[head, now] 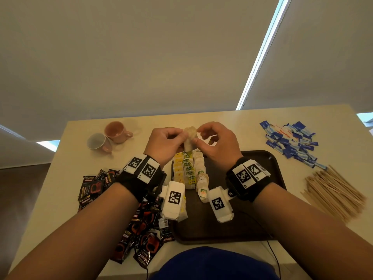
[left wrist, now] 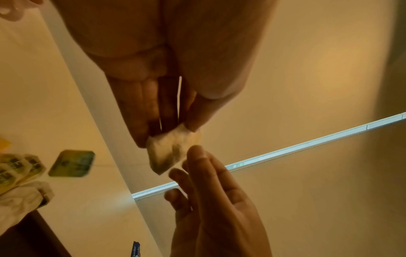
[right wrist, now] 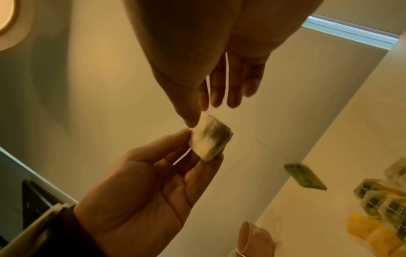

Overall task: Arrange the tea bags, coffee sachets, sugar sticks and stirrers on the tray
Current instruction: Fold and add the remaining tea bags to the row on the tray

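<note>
Both hands' fingers (head: 182, 136) pinch one tea bag (head: 189, 138), upright above the tray (head: 262, 158).

dark brown tray (head: 268, 168), cream tabletop (head: 232, 122), blue-white sugar sticks (head: 290, 144), black-red coffee sachets (head: 94, 188), pink cups (head: 117, 131), yellow and green tea bags (head: 186, 168).

Cream table (head: 232, 126): dark tray (head: 268, 168), two cups (head: 109, 138), coffee sachets (head: 94, 188), sugar sticks (head: 292, 142), stirrers (head: 333, 193).

Rows of tea bags (head: 189, 170) lie on the tray (head: 260, 219) at centre; coffee sachets (head: 141, 223) left, two cups (head: 109, 138) behind them, sugar sticks (head: 290, 142) and stirrers (head: 333, 190) right.
</note>
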Demonstrator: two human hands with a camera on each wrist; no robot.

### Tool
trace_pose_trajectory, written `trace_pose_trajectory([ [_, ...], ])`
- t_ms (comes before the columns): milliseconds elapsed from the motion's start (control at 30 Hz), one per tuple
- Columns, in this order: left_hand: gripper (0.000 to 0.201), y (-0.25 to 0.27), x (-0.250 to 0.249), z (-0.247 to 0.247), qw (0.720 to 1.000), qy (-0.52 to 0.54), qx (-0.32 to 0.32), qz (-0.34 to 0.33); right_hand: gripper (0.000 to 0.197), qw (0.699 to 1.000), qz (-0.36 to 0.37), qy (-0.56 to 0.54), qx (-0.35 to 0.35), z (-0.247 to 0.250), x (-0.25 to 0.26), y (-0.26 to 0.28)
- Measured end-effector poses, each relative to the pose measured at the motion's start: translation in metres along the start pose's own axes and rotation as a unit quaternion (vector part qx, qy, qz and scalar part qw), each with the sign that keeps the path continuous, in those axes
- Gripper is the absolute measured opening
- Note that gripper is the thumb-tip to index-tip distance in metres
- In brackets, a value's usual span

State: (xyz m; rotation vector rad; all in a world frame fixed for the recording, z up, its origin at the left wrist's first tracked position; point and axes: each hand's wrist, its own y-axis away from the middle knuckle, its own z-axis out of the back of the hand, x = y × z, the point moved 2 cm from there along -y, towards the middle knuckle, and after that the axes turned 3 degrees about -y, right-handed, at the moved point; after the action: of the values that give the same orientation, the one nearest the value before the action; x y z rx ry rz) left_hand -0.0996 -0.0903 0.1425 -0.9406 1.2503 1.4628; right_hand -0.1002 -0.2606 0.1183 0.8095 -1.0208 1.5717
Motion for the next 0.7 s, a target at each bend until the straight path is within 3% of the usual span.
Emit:
trace_pose_trajectory([
  [100, 0.016, 0.000, 0.001, 0.001, 1.000, 0.017, 0.019, 0.008, 0.030, 0.993, -0.062, -0.052, 0.081, -0.006, -0.005, -0.003],
  [333, 0.013, -0.006, 0.006, 0.007, 0.998, 0.030, -0.042, 0.025, 0.015, 0.964, -0.155, -0.108, 0.184, -0.004, -0.010, 0.010],
  [467, 0.015, -0.009, 0.008, 0.005, 0.998, 0.029, -0.059, 0.019, 0.017, 0.946, -0.180, -0.186, 0.197, -0.008, -0.010, 0.020],
  [700, 0.018, -0.004, 0.003, 0.002, 0.993, 0.100, -0.022, 0.063, 0.020, 0.898, -0.245, -0.287, 0.225, -0.025, -0.012, 0.041],
])
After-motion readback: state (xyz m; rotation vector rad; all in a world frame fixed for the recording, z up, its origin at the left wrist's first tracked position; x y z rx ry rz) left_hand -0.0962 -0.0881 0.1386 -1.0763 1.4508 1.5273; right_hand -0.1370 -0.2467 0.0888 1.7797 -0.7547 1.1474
